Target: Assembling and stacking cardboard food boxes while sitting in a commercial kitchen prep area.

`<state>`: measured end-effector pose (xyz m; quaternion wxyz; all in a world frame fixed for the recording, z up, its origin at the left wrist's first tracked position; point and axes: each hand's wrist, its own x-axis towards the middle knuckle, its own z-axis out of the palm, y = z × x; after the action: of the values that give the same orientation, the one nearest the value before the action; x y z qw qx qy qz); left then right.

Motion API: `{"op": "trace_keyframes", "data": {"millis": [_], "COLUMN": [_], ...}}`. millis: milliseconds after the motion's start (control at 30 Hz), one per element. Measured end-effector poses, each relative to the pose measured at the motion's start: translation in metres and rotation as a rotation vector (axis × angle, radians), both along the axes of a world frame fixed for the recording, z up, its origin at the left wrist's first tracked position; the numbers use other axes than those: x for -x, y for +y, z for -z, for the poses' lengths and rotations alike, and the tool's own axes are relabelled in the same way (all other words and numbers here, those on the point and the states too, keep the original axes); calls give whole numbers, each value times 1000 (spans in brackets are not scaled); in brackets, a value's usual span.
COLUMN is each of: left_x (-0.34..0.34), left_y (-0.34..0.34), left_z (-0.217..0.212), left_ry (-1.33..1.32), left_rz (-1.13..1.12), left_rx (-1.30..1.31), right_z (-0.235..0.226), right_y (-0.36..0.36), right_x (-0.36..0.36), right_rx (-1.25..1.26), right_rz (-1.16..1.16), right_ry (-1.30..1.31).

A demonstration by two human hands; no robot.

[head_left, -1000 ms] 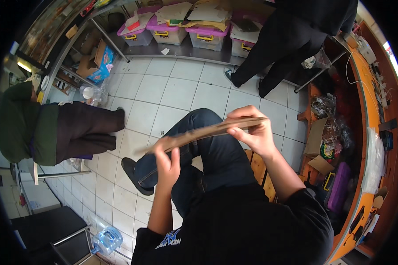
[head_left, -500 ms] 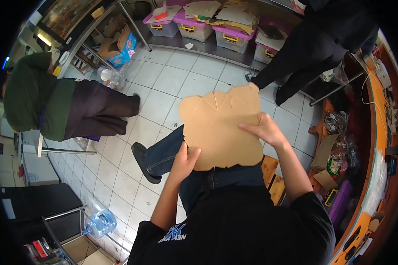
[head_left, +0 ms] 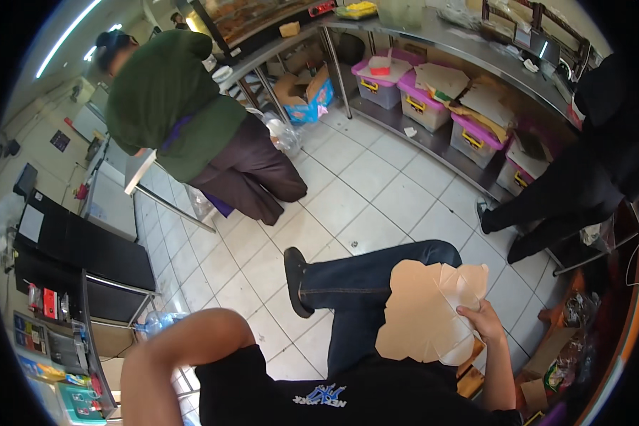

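Cardboard sheet (head_left: 422,312), tan with scalloped edges, is hanging over the seated person's lap, overlapping the blue jeans (head_left: 355,312) in view; cannot tell whether it is touching them. Creases are fanning across its right part. Its left and upper edges are lying exposed, with the tiled floor (head_left: 376,184) opening beyond the knee toward the steel table (head_left: 461,42) and the pink-lidded plastic bins (head_left: 422,113) beneath it. Wooden slats (head_left: 470,383) are showing just below the sheet's lower right edge. Right hand (head_left: 485,325): grip is pinching the sheet's right edge, thumb pressing on the upper face, fingers passing behind. Left hand: staying out of view, grip state cannot be told; left forearm (head_left: 149,390) is angling through the lower left, blurred. Person in green (head_left: 163,99) is leaning over at left, well apart from the sheet.
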<state>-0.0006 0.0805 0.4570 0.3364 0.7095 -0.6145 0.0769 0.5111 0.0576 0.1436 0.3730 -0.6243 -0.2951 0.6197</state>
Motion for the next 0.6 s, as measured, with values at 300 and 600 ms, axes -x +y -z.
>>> {"op": "trace_keyframes", "data": {"millis": [300,600], "left_x": [-78,-90], "left_y": [-37,-25], "left_z": [-18,-12], "left_ry": [-139,-152], "left_rz": [-552,-529], "left_rx": [-135,-147], "right_z": [7,16], "right_y": [19,18], "right_x": [12,7], "right_rx": [-59,-4], "right_rz": [-7,-29], "right_ry": [63,55]}}
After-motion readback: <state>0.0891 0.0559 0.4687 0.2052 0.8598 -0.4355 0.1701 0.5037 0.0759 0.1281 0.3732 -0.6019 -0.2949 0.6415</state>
